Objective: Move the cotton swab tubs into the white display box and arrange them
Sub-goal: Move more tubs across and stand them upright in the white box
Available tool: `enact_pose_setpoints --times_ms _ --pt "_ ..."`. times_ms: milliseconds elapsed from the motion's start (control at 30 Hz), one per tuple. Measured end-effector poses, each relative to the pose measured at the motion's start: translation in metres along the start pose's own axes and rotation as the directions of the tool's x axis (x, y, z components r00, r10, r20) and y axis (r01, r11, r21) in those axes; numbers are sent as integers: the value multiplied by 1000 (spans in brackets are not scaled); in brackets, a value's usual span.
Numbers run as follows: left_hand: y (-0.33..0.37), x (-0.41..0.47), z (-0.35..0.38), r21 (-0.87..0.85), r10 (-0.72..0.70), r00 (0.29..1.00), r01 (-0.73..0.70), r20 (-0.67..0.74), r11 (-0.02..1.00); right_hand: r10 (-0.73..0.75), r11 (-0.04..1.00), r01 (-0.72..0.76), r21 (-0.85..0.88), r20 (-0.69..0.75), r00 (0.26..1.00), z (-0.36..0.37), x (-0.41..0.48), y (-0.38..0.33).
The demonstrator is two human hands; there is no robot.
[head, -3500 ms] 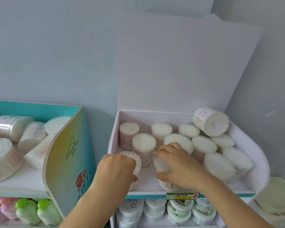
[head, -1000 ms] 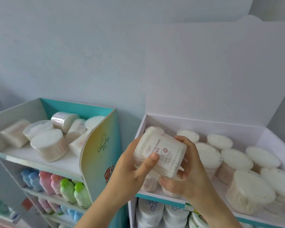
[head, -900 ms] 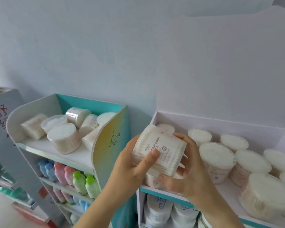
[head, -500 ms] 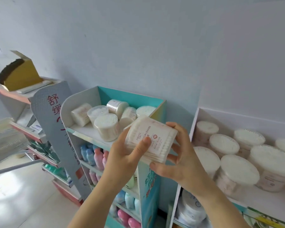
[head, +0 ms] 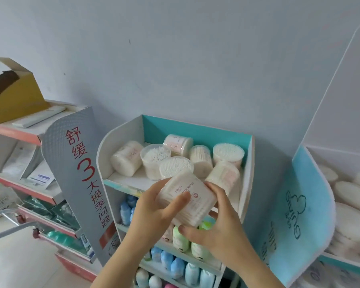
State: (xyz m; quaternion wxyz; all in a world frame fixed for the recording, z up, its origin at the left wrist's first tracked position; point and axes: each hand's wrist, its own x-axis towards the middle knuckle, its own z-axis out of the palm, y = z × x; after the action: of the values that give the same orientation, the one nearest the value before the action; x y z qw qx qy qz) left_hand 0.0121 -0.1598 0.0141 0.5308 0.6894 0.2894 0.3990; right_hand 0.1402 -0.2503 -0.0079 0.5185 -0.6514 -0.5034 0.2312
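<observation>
Jointly, left grip (head: pixel 154 210) and right grip (head: pixel 222 231) clamp one tilted cotton swab tub (head: pixel 187 194) in mid-air, before the teal shelf's (head: pixel 197 129) front edge, left of the white display box (head: pixel 345 150).

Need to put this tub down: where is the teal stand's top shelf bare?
The one bare patch is the front-left strip of the shelf floor, between the lying tub, the curved left wall and the front edge. Middle and right are packed with tubs, as is the white display box.
</observation>
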Motion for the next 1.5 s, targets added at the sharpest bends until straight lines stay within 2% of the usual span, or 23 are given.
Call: enact_pose_setpoints --times_ms 100,167,233,300,400,467,567,667,733,800,867,933,1067,1200,1367,1500 --pt "-23 13 -23 46 -18 999 19 -33 999 44 999 -44 15 -30 999 32 9 2" --pt "-34 19 -36 53 -56 996 60 -67 997 22 999 -20 38 -47 999 52 14 4" --pt "-44 21 -45 -96 -161 985 155 -56 983 -31 1000 31 -1 -46 998 67 17 5" --pt "-54 24 -57 -279 -275 961 267 10 923 -99 991 94 -90 -47 994 79 23 5" --pt "-65 31 -74 -344 -350 935 348 58 872 -153 962 144 -232 -18 988 90 32 9" --pt "-65 37 -82 -286 -311 950 302 14 909 -151 959 149 -242 10 988 94 38 11" --pt "-56 51 -90 -7 -128 982 128 -138 992 -156 965 153 -212 4 988 94 45 11" --pt "-52 72 -98 230 25 979 23 -201 973 -186 959 159 -234 -99 978 91 51 11" --pt "-55 85 -100 363 83 984 -21 -155 932 -248 932 173 -317 -214 945 89 57 15" --pt "-60 93 -97 462 133 990 -98 -45 882 -277 921 171 -349 -282 919 86 64 17" --pt "-62 96 -93 485 170 985 -165 34 859 -292 918 173 -356 -314 903 83 72 19" --pt "-68 96 -94 482 179 982 -183 54 857 -308 913 186 -363 -316 897 80 80 19" --pt "-82 96 -104 432 115 993 -114 24 895 -321 917 230 -326 -258 911 80 104 6" --pt "-81 97 -107 452 91 996 -90 19 887 -294 918 253 -306 -95 951 83 143 -15" --pt "-68 93 -125 467 134 974 -34 -182 884 -192 915 196 -353 47 980 92 190 -40" --pt "-52 86 -149 462 192 914 -6 -357 887 -67 853 192 -485 263 962 113 230 -54"
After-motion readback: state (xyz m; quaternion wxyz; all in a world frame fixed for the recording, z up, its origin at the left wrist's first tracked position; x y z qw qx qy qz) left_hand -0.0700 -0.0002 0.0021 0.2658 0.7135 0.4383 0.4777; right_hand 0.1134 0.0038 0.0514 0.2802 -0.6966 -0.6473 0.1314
